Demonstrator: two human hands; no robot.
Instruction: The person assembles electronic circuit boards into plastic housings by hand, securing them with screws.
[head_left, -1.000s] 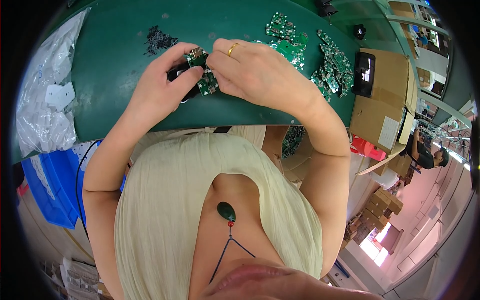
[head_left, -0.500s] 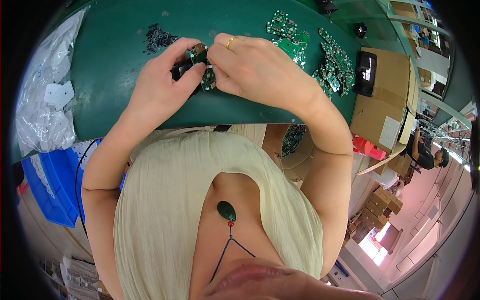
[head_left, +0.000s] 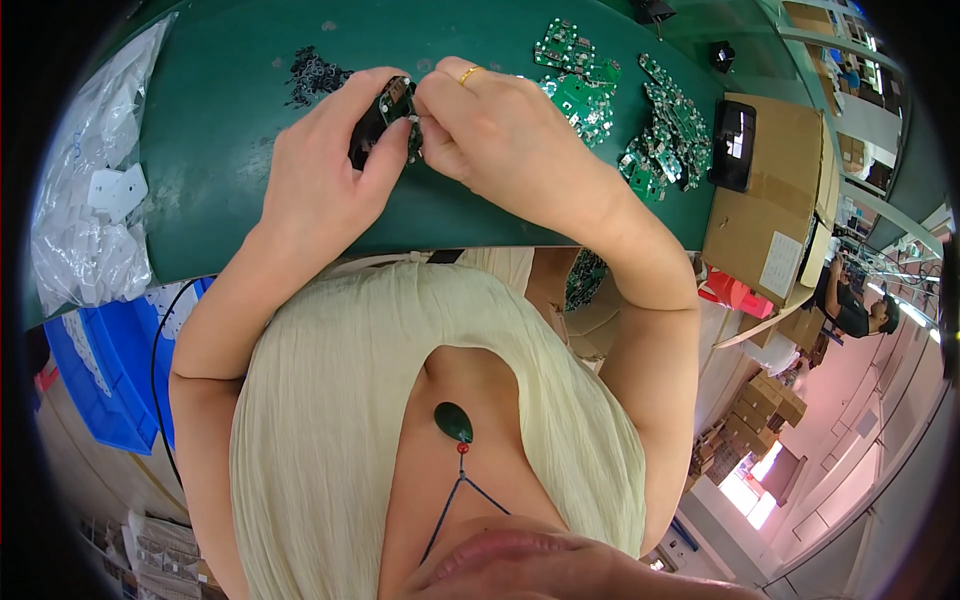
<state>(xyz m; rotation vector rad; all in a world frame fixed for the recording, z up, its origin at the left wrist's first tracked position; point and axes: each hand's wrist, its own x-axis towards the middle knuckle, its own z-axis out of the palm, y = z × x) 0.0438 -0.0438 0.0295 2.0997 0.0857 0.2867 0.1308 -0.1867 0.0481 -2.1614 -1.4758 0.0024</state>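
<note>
A small green circuit board [head_left: 396, 100] is held in my left hand [head_left: 325, 170], with the thumb across its near side and the fingers curled behind. Behind the board, in the same grip, shows a dark black part [head_left: 367, 132]; where the two meet is hidden by the fingers. My right hand [head_left: 515, 130], with a ring on one finger, is closed in a pinch against the board's right edge. Whatever sits between those fingertips is covered. Both hands are above the green table mat [head_left: 225, 130].
Small black pieces [head_left: 315, 76] lie in a pile beyond my left hand. Green circuit boards [head_left: 580, 100] and another heap of boards [head_left: 670, 135] lie to the right, by a cardboard box [head_left: 785, 190] with a black phone-like object [head_left: 733, 146]. A clear plastic bag [head_left: 75, 230] covers the left edge.
The board has turned more edge-on and shows more of the black part behind it. My left hand has rolled slightly, and my right hand has shifted a little, still at the board's edge.
</note>
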